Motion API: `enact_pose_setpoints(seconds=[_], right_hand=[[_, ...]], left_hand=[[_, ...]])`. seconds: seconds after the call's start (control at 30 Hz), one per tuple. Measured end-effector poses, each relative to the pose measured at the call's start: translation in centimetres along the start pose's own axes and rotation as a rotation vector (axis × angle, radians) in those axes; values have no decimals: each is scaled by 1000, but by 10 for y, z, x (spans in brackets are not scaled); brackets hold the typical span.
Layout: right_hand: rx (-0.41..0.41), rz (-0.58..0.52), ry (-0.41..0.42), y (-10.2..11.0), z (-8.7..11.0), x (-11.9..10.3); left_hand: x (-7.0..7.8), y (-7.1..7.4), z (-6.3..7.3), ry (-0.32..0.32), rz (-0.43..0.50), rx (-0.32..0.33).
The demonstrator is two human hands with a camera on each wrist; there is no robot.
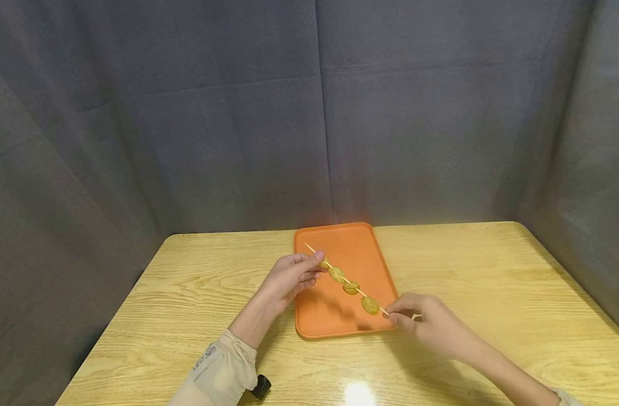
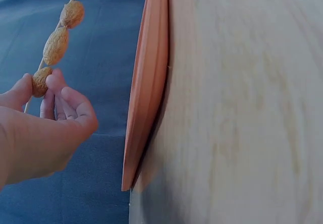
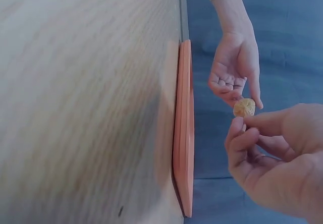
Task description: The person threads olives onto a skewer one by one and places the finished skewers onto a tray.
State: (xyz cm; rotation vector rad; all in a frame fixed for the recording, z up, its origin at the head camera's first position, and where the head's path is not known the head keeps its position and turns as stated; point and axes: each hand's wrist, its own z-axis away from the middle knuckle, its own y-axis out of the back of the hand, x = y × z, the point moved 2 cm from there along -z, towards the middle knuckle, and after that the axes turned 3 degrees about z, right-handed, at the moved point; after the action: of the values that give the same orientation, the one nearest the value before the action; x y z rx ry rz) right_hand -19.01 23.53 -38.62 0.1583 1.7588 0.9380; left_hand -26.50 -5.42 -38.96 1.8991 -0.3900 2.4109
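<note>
A thin wooden skewer carries several brown, wrinkled balls, one of them near its lower right end. It slants above an orange tray, its pointed tip at the upper left. My left hand pinches the ball closest to that tip between thumb and fingers; in the head view this ball is partly covered. With thumb and forefinger my right hand grips the opposite end of the stick. Seen from the right wrist, the nearest ball hides the others.
The tray lies on a light wooden table, close to its far edge. Grey-blue curtains hang behind and at both sides. A small black object shows beside the left sleeve.
</note>
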Motion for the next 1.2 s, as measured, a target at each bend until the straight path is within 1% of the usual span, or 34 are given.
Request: enact_pose_setpoints(seconds=[0.13,0.3,0.43,0.53,0.67,0.77,1.03,1.2], right_hand=[[-2,-60,-21,-2,0,-1],[-10,-104,-10,-4,-1,-4],[-6,-127,-21,-6,-2,-6],[11,-144,-48,-9,-5,-7],[38,-171,-94,-13,-15,-5],[45,-204,-132,-16,-26,0],[53,-251,-195,-26,-50,11],[40,-322,-243,-34,-61,17]], left_hand=[[-2,1,-2,-1,-19,4],[-2,5,-3,-12,-59,4],[-3,9,-6,-3,-64,4],[-4,12,-8,3,-57,27],[-4,18,-10,5,-30,80],[-3,21,-11,6,-14,102],[-3,24,-12,6,-4,107],[-4,26,-13,12,5,101]])
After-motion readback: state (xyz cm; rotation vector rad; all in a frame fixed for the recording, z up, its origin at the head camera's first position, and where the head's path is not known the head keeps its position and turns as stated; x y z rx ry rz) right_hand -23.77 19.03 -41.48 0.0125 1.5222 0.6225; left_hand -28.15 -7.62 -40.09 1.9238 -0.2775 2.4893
